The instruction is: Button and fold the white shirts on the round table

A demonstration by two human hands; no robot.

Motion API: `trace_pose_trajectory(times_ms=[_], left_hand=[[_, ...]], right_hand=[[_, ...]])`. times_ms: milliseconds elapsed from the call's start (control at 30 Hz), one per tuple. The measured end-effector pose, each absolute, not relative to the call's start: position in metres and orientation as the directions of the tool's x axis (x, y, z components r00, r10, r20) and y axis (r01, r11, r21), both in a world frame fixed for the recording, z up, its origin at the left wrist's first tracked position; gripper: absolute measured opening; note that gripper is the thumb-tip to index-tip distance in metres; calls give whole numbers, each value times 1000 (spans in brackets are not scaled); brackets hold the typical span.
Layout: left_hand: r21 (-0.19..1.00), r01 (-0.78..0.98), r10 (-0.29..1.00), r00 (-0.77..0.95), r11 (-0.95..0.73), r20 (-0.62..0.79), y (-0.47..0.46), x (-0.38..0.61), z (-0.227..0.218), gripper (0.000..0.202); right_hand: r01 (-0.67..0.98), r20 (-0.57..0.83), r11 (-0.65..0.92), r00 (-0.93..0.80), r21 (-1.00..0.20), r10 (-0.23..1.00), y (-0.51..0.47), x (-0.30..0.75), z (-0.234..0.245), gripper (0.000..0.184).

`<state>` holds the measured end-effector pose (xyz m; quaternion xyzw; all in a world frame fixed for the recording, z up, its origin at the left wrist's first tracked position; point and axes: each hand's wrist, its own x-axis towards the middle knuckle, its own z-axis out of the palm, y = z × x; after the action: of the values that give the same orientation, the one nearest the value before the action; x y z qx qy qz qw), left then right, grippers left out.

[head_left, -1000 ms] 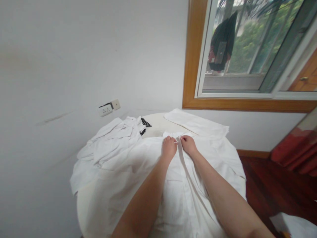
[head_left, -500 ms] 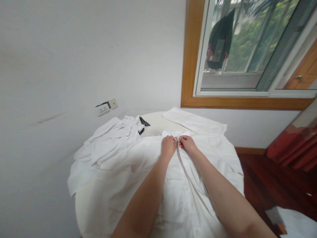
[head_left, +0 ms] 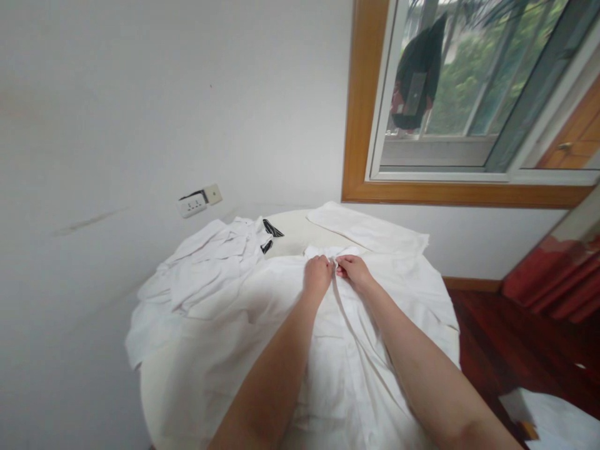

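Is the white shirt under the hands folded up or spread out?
Spread out: the shirt lies wide across the table, its long front edge running toward the camera.

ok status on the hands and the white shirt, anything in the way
Left hand and right hand, close together, pinching white shirt near far end. Shirt spread on round table. Nothing seen blocking; crumpled white cloth off to left.

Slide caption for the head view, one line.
White shirt spread on a pale table, left-hand grip and right-hand grip pinching its upper front.
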<state>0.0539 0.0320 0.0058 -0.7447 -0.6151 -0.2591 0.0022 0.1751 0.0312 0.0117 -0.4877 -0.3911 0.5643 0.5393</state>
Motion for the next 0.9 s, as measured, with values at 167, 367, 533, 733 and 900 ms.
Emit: trace_pose_trajectory(times_ms=[167, 367, 533, 733, 900], left_hand=[[383, 886, 908, 91, -262, 410, 37, 51, 3, 24], [536, 796, 906, 36, -281, 422, 45, 48, -1, 24], [498, 811, 896, 68, -306, 440, 43, 48, -1, 23], [512, 807, 901, 55, -295, 431, 40, 49, 1, 21], [554, 789, 913, 21, -266, 408, 42, 49, 0, 21]], right_hand=[[-276, -79, -57, 70, -959, 994, 29, 174, 17, 7], [-365, -94, -67, 55, -928, 994, 28, 174, 14, 8], [-406, -69, -40, 57, -913, 996, 30, 177, 12, 14], [-389, -32, -17, 34, -921, 999, 29, 177, 13, 16], [-345, -114, -97, 29, -934, 993, 28, 173, 11, 4]])
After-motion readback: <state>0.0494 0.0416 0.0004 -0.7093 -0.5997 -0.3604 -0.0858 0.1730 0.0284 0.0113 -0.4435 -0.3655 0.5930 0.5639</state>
